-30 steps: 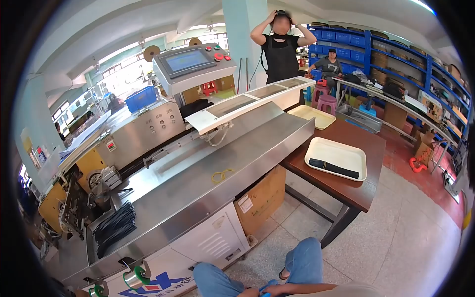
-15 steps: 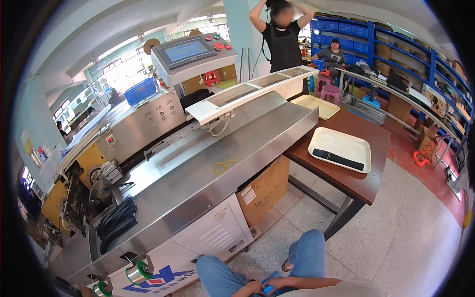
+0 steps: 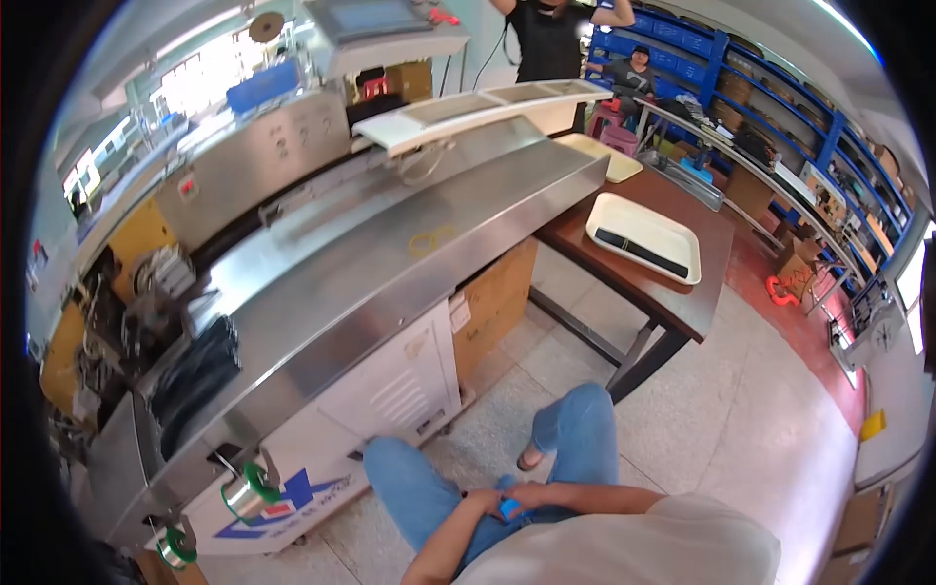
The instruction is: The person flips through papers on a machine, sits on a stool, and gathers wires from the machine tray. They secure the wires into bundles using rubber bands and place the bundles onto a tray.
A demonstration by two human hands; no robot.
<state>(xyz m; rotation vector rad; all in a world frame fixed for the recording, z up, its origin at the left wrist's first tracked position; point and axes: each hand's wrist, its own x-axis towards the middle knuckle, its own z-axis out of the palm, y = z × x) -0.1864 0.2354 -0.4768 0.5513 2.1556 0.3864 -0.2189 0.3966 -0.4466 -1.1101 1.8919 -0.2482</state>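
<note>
My left hand [image 3: 479, 503] and my right hand [image 3: 529, 495] rest together in my lap, over my jeans. Both have curled fingers around a small bright blue object [image 3: 509, 508], whose kind I cannot make out. To the left, a bundle of dark cables [image 3: 198, 378] lies at the low end of a long metal trough [image 3: 322, 283]. Two yellow rings [image 3: 429, 241], perhaps rubber bands, lie farther up that trough. On the brown table [image 3: 707, 253], a cream tray [image 3: 643, 216] holds a dark, flat bundle [image 3: 641, 253].
Two solder wire spools [image 3: 252, 491] hang from the machine's front. A control screen [image 3: 366, 18] stands above it. Behind the trough, one person [image 3: 551, 44] stands with raised arms; another person [image 3: 629, 76] sits by blue shelves [image 3: 673, 63]. A cardboard box [image 3: 495, 307] stands under the trough.
My view has tilted down and turned slightly right, so the machine and table sit higher in the picture and more of my arms shows. My hands stay together in my lap.
</note>
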